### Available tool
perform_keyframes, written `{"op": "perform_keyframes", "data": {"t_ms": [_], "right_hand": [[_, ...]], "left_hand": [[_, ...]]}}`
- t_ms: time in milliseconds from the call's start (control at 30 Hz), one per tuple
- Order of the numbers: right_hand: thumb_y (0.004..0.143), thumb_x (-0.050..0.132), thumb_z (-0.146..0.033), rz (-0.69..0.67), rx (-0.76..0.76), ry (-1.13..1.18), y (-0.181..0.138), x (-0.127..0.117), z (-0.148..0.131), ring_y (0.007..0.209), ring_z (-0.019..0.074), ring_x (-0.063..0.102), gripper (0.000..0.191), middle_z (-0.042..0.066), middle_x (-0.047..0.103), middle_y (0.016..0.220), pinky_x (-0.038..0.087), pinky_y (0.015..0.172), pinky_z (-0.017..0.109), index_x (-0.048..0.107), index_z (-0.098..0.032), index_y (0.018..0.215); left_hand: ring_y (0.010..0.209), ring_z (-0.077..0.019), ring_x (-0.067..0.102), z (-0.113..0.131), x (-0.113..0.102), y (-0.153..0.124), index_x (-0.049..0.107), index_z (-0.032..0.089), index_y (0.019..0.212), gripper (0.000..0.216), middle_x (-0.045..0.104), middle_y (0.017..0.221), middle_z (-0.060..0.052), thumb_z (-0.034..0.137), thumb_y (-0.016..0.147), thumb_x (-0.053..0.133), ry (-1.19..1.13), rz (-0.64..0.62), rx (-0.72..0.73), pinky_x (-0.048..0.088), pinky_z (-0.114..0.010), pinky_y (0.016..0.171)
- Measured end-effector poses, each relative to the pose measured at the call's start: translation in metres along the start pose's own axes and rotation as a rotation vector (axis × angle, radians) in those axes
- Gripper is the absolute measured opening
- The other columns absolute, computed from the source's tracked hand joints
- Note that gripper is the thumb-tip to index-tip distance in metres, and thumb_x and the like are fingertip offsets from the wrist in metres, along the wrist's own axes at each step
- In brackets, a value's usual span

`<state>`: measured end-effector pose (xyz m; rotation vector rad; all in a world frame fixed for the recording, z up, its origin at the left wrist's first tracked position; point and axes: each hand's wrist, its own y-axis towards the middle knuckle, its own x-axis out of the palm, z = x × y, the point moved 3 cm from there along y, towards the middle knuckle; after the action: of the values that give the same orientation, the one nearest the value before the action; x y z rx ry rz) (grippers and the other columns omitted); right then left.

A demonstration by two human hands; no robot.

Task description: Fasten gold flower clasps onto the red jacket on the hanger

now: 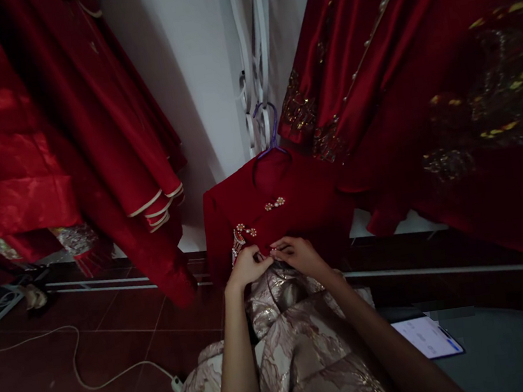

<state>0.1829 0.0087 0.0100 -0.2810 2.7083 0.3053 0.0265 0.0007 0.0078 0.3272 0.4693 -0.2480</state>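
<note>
A dark red jacket [301, 207] hangs on a purple hanger [268, 132] in front of me, with pearl frog fasteners [275, 204] down its front. Below it spreads a pale gold patterned skirt [305, 344]. My left hand [246, 267] and my right hand [298, 255] meet at the jacket's lower front edge, fingers pinched together on a fastener [266, 256] there. A beaded tassel [236, 244] hangs just left of my left hand.
Red garments [101, 114] hang at the left, and embroidered red gowns [423, 104] at the right. A white cable [76, 362] runs over the dark tiled floor. A lit tablet [427, 336] lies on a grey surface at lower right. White hangers [251, 43] hang on the wall.
</note>
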Motion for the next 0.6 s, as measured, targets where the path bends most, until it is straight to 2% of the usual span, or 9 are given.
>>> {"op": "perform_keyframes", "data": {"t_ms": [167,367,533,600], "right_hand": [[0.071,0.063,-0.028,0.001,0.014,0.058,0.001,0.003,0.004,0.078,0.0167,0.065,0.023,0.007,0.069,0.084,0.054,0.073,0.030,0.065,-0.016,0.090],[0.071,0.063,-0.030,0.006,0.002,0.071,0.001,0.001,0.007,0.080,0.0168,0.064,0.024,0.007,0.068,0.084,0.054,0.074,0.031,0.064,-0.016,0.091],[0.073,0.062,-0.035,-0.025,0.016,0.179,0.003,0.008,0.011,0.079,0.0162,0.064,0.027,0.007,0.068,0.084,0.054,0.074,0.031,0.063,-0.014,0.090],[0.074,0.060,-0.037,-0.017,0.009,0.197,-0.001,0.011,0.012,0.083,0.0162,0.064,0.030,0.007,0.067,0.091,0.053,0.078,0.032,0.062,-0.015,0.094]], "left_hand": [[0.057,-0.0083,0.046,0.002,-0.001,0.000,0.054,0.013,0.065,0.013,0.051,0.060,0.002,0.024,0.071,0.054,-0.011,-0.013,-0.004,0.035,-0.019,0.056],[0.057,-0.0084,0.047,0.001,-0.003,-0.001,0.054,0.012,0.065,0.018,0.052,0.060,0.002,0.029,0.073,0.055,-0.019,-0.010,0.026,0.035,-0.019,0.055],[0.057,-0.0084,0.048,-0.003,-0.001,0.000,0.057,0.012,0.067,0.016,0.054,0.060,0.001,0.027,0.073,0.056,-0.020,-0.023,0.048,0.037,-0.019,0.055],[0.058,-0.0088,0.050,-0.006,-0.003,0.001,0.058,0.013,0.067,0.015,0.056,0.061,0.001,0.027,0.073,0.056,0.037,0.005,0.025,0.037,-0.019,0.056]]}}
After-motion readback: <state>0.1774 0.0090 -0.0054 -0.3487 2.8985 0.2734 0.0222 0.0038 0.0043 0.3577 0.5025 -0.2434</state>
